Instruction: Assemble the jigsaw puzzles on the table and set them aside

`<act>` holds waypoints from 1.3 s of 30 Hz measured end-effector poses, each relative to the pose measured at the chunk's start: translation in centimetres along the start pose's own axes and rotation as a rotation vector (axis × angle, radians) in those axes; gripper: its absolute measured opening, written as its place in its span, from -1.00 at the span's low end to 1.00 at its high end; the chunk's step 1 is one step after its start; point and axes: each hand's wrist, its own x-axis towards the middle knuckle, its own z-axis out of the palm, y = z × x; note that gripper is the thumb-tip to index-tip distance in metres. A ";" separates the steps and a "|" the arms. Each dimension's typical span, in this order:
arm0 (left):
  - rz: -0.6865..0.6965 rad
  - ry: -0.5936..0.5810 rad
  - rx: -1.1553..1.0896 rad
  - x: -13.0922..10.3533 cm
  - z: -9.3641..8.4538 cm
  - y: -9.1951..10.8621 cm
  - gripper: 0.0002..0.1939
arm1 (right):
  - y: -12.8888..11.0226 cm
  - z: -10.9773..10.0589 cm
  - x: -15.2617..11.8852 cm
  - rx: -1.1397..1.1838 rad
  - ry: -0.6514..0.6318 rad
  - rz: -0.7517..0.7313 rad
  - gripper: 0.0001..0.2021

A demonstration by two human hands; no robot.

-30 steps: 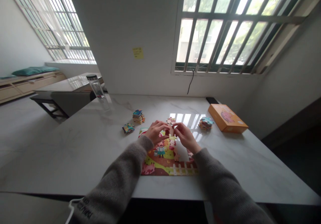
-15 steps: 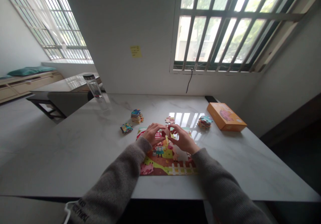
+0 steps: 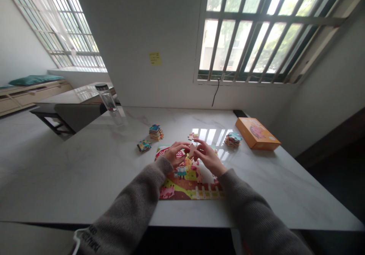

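A jigsaw puzzle piece, its plain beige side showing, is held up over the farm-scene puzzle. My right hand pinches it from the right between thumb and fingers. My left hand has its fingertips closed on the piece's left edge. Beneath both hands lies the assembled part of the puzzle, with a barn, a figure, pigs and a white fence; the hands hide some of its upper area. Just beyond my fingertips a few joined pieces lie on the table.
Stacks of puzzle pieces stand at the left and right, with a low pile nearer on the left. An orange box and a dark flat object lie at the right. A glass bottle stands far left.
The puzzle piece has turned in my fingers, so its beige side shows more plainly. My right fingers have closed further around it; both forearms stay nearly in place.
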 end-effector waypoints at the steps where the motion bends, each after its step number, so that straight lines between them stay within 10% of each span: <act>1: 0.002 0.005 -0.002 0.0 0.0 0.0 -0.66 | 0.1 0.1 0.0 0.009 0.007 0.020 -0.54; 6: -0.045 0.128 0.042 0.0 -0.2 0.0 -0.50 | 0.5 0.2 0.0 0.100 0.064 0.122 -0.65; 26: 0.029 -0.032 0.206 -0.2 0.3 -0.9 -0.53 | 1.0 -0.1 0.4 0.015 0.071 0.076 -0.64; 39: -0.041 0.038 0.137 0.0 0.0 -0.9 -0.60 | -0.1 -1.9 -0.3 -0.609 -0.048 -0.379 -0.61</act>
